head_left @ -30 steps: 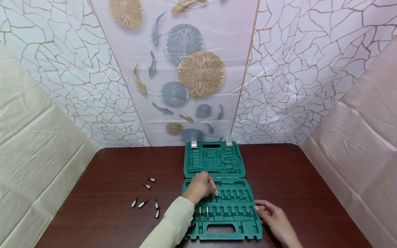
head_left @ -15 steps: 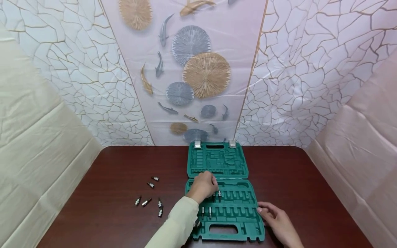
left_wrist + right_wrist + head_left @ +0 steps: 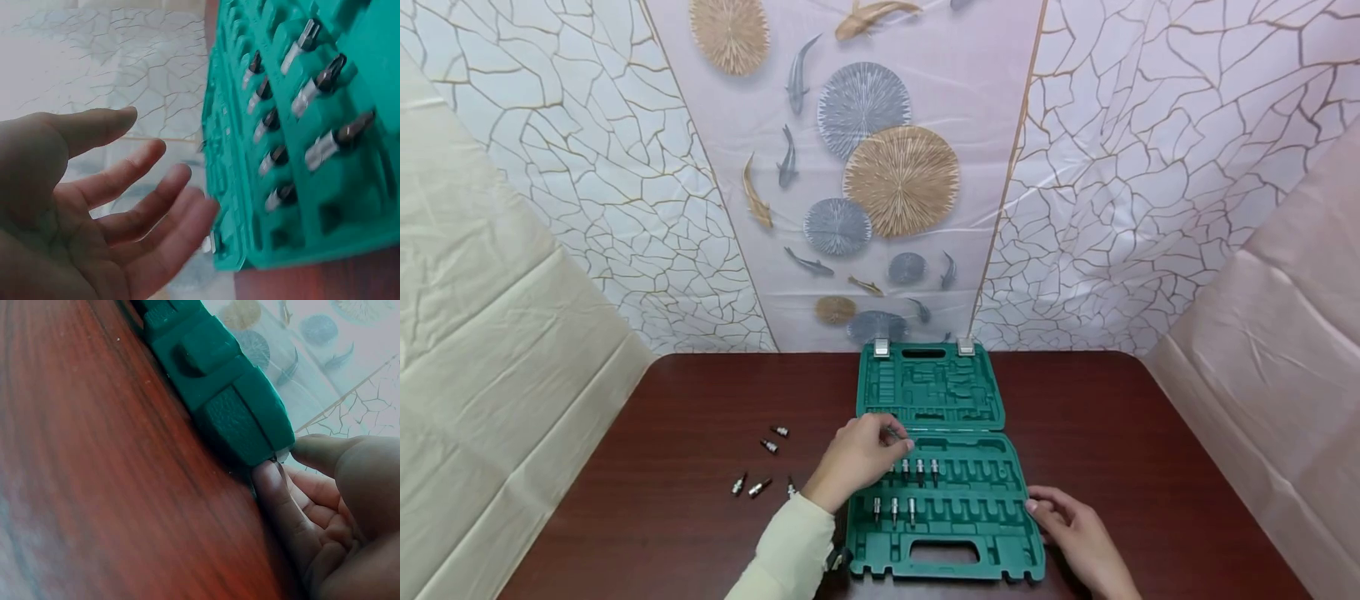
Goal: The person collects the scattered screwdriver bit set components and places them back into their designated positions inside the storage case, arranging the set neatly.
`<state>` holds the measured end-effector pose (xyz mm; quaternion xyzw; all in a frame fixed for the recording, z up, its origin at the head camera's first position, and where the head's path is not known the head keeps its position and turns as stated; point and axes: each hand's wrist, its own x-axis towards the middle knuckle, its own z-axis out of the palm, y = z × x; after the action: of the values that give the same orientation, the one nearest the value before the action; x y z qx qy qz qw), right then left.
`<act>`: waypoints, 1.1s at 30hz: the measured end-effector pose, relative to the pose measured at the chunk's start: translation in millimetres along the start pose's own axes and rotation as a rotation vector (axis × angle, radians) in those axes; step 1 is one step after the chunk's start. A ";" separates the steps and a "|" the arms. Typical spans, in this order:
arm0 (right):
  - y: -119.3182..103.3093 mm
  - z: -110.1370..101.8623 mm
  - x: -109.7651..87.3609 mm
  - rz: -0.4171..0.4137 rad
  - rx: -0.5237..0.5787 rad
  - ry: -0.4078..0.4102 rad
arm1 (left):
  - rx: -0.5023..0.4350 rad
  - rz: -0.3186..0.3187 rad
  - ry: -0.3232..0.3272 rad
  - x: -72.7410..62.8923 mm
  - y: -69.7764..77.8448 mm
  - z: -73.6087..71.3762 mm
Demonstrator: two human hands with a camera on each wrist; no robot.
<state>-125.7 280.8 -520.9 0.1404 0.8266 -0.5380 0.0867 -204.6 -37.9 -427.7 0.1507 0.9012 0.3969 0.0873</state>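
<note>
My left hand [image 3: 859, 454] hovers over the left side of an open green tool case [image 3: 955, 529], palm turned inward. In the left wrist view the fingers [image 3: 165, 234] are spread and loosely bent, with nothing between them. Several bit sockets with silver bases and dark tips sit in the upper row, one of them a bit socket [image 3: 273, 160]; three more fill slots in the lower row, including a bit socket [image 3: 337, 140]. At the case's right edge my right hand [image 3: 1078, 537] holds the rim between thumb and finger [image 3: 272, 481].
Several loose bit sockets lie on the dark wooden table [image 3: 647, 500] left of the case, such as a bit socket [image 3: 760, 487] and another bit socket [image 3: 780, 431]. The case's lid [image 3: 928, 387] lies open toward the patterned wall cloth [image 3: 895, 183] behind.
My left hand has drawn back to the left from the upper row and its fingers have opened, uncovering more bit sockets. The view has shifted slightly. My right hand stays at the case's edge.
</note>
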 end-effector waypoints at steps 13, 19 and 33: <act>-3.8 -1.9 -0.3 -0.022 -0.018 0.007 | 0.030 0.008 -0.081 -36.0 -28.8 -46.0; -4.0 -1.6 -2.1 -0.021 -0.020 0.013 | 0.093 -0.031 -0.027 -52.8 -52.9 -56.7; -0.9 1.7 -3.3 -0.014 0.001 0.011 | 0.236 0.096 0.042 -66.0 -112.1 -76.3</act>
<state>-122.9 278.5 -519.8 0.1376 0.8277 -0.5384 0.0780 -186.5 -184.7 -457.2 0.1947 0.9350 0.2948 0.0311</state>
